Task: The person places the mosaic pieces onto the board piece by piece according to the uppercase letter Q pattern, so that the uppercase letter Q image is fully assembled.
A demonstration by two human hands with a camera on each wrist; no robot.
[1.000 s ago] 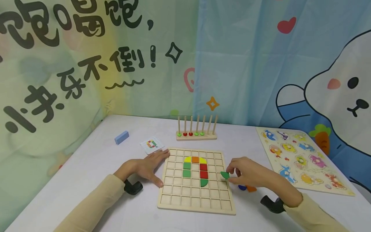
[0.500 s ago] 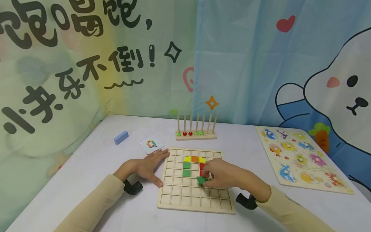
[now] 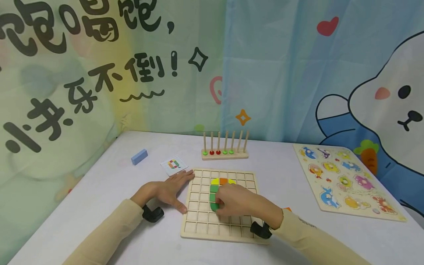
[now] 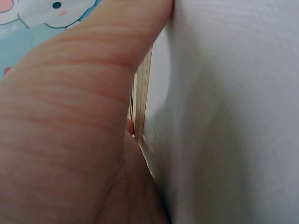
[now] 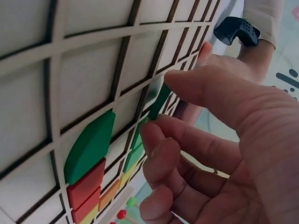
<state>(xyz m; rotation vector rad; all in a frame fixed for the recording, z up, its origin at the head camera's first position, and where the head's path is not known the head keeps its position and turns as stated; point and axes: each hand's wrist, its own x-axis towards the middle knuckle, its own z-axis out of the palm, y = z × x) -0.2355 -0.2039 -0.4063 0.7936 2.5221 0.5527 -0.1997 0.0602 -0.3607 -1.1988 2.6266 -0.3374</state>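
A wooden grid board [image 3: 198,228] lies on the table. Along its left edge rests my left hand [image 3: 169,191], thumb and fingers spread against the side; the left wrist view shows the palm close up beside the board's edge [image 4: 141,93]. My right hand [image 3: 240,200] pinches a green rounded-corner tile [image 5: 160,100] between thumb and index finger, over the cell below two green square tiles [image 3: 214,193]. On the opposite column sit red tiles [image 5: 86,179] and another green rounded tile [image 5: 91,147], hidden by the hand in the head view. Yellow and orange tiles [image 3: 223,181] form the top row.
Behind the board stands a peg rack [image 3: 225,156] with red and green beads. A pattern card [image 3: 173,165] and a blue block [image 3: 139,157] lie at back left. An animal puzzle board [image 3: 347,184] lies right. An orange piece [image 3: 288,209] shows behind the right forearm.
My right hand has carried the green rounded tile leftward from the board's right edge, across the grid, to below the green column. The left hand has stayed in place.
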